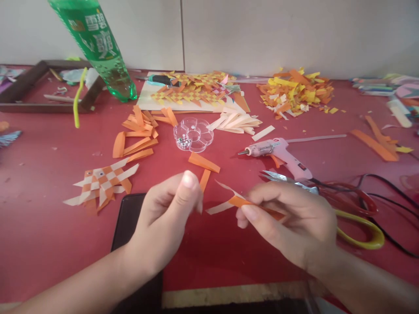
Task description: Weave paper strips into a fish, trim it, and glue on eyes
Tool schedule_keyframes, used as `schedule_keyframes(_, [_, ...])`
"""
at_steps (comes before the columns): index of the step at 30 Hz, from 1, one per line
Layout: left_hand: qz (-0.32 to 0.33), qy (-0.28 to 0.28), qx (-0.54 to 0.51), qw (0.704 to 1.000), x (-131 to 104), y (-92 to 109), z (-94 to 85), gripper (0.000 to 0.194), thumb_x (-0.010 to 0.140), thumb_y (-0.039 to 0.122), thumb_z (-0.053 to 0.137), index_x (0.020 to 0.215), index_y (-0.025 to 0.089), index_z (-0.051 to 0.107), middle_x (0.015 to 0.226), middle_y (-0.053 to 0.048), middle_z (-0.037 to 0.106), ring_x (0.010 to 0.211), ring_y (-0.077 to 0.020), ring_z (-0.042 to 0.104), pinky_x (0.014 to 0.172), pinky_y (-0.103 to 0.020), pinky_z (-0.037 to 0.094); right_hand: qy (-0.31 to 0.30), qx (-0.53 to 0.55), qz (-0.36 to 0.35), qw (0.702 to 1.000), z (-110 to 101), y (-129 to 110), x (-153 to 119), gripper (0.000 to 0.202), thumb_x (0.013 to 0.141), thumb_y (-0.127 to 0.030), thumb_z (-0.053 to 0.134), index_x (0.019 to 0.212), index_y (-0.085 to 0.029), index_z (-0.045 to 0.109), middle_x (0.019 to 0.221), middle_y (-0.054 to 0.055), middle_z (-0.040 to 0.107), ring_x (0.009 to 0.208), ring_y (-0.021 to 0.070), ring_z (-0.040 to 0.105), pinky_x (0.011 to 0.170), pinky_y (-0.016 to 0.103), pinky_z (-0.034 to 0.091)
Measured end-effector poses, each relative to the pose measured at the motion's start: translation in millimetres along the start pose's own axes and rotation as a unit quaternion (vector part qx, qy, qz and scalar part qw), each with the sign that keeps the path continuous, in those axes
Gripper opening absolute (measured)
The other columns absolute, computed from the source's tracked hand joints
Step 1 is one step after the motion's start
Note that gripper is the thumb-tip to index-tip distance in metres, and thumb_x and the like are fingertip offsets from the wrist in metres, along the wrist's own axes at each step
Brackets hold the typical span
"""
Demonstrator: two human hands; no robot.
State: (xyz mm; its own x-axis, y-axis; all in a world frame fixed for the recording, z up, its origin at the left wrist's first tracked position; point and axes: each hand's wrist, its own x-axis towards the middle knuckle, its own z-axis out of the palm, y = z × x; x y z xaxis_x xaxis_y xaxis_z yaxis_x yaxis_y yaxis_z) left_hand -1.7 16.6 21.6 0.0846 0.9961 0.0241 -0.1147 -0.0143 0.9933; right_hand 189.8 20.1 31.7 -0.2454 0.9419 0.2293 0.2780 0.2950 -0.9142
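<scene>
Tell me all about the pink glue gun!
The glue gun lies on its side on the red table. It looks plastic, pale pink, with a metal nozzle pointing left, a dark-and-red switch on the handle, a whitish stick poking out behind and a black cord. Orange paper peeks out beside it, maybe touching.

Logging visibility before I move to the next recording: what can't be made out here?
All in the head view:
- Left hand: its curled fingers and thumb hide whether it holds anything.
- Paper strips: the right hand covers part of them.
- Green bottle: top cut off by the upper edge.
- Black slab: partly hidden by the left hand and forearm.
- Small pieces in the clear tray: too small to count.
</scene>
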Motion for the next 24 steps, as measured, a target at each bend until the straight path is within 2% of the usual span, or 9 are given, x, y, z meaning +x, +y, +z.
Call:
schedule_keyframes(1, [-0.01, -0.024, 0.004, 1.0, -0.1, 1.8, 1.4, 0.041, 0.098, 0.043, 0.048, 0.064, 0.019, 0.051, 0.064, 0.003, 0.05, 0.067, -0.0088, 0.05, 0.067, -0.02, 0.044, 0.003, -0.002, -0.001, 1.0, -0.2, -0.3, 0.5, 0.009, 0.084, -0.018, 0.066, 0.078, -0.023, 0.062, 0.06, -0.004, 0.068, 0.05, 0.009, 0.064, 0.047, 0.015, 0.052])
schedule_keyframes(3, [-0.049, -0.055, -0.014, 0.997, -0.1, 5.5, 4.6, 0.018, 0.09, 0.037, 0.064, 0.083, 0.021, 0.058, 0.079, 0.003, 0.063, 0.076, -0.0088, 0.058, 0.07, -0.019, 0.048, -0.003, -0.014, -0.003, 1.0, -0.6, -1.0, 1.9, 0.009, 0.083, -0.017, 0.066, 0.077, -0.023, 0.062, 0.059, -0.004, 0.068, 0.049, 0.008, 0.063, 0.046, 0.014, 0.051])
schedule_keyframes(4, [-0.052, -0.064, -0.027, 0.996, 0.1, 6.8, 6.0, 0.015, 0.087, 0.032, 0.069, 0.09, 0.022, 0.058, 0.085, 0.003, 0.066, 0.081, -0.0093, 0.062, 0.073, -0.019, 0.049, -0.012, -0.024, -0.006, 1.0, -0.8, -1.2, 2.9, 0.01, 0.083, -0.017, 0.066, 0.076, -0.023, 0.062, 0.058, -0.004, 0.067, 0.047, 0.0075, 0.062, 0.045, 0.013, 0.05])
schedule_keyframes(6, [-0.045, -0.069, -0.051, 0.995, 0.4, 7.7, 8.2, 0.024, 0.083, 0.022, 0.074, 0.098, 0.024, 0.055, 0.088, 0.004, 0.07, 0.084, -0.0093, 0.066, 0.076, -0.019, 0.052, -0.035, -0.041, -0.01, 0.998, -0.9, -1.4, 4.7, 0.011, 0.082, -0.017, 0.065, 0.074, -0.022, 0.061, 0.056, -0.005, 0.066, 0.046, 0.0069, 0.06, 0.043, 0.012, 0.048])
schedule_keyframes(11, [-0.052, -0.062, -0.07, 0.994, 1.8, 6.0, 8.8, 0.025, 0.083, 0.011, 0.071, 0.096, 0.023, 0.053, 0.077, 0.008, 0.068, 0.071, -0.0047, 0.067, 0.067, -0.013, 0.051, -0.059, -0.037, -0.002, 0.998, 0.9, -0.5, 6.7, 0.012, 0.082, -0.016, 0.064, 0.073, -0.021, 0.059, 0.057, -0.005, 0.066, 0.046, 0.0066, 0.06, 0.044, 0.012, 0.048])
schedule_keyframes(15, [-0.052, -0.081, -0.095, 0.991, 2.3, 7.7, 7.5, 0.023, 0.085, 0.008, 0.069, 0.091, 0.022, 0.052, 0.074, 0.009, 0.066, 0.071, -0.0038, 0.068, 0.066, -0.012, 0.051, -0.068, -0.014, 0.015, 0.997, 1.9, 1.1, 5.0, 0.01, 0.083, -0.018, 0.063, 0.075, -0.021, 0.061, 0.059, -0.004, 0.067, 0.048, 0.0078, 0.061, 0.045, 0.014, 0.049])
schedule_keyframes(20, [-0.065, -0.084, -0.107, 0.989, 0.8, 10.3, 6.2, 0.021, 0.085, 0.008, 0.069, 0.09, 0.021, 0.053, 0.072, 0.009, 0.066, 0.066, -0.0042, 0.067, 0.062, -0.013, 0.05, -0.078, 0.005, 0.026, 0.997, 1.4, 2.8, 3.2, 0.008, 0.083, -0.019, 0.065, 0.076, -0.021, 0.062, 0.06, -0.004, 0.067, 0.049, 0.0068, 0.06, 0.046, 0.013, 0.049])
schedule_keyframes(24, [-0.075, -0.083, -0.088, 0.99, 1.4, 9.5, 6.7, 0.022, 0.084, 0.015, 0.072, 0.094, 0.022, 0.055, 0.07, 0.008, 0.068, 0.063, -0.0057, 0.066, 0.061, -0.014, 0.051, -0.094, 0.041, 0.057, 0.993, -0.9, 0.1, 7.2, 0.01, 0.085, -0.018, 0.064, 0.075, -0.02, 0.063, 0.06, -0.004, 0.066, 0.052, 0.0066, 0.061, 0.048, 0.013, 0.05])
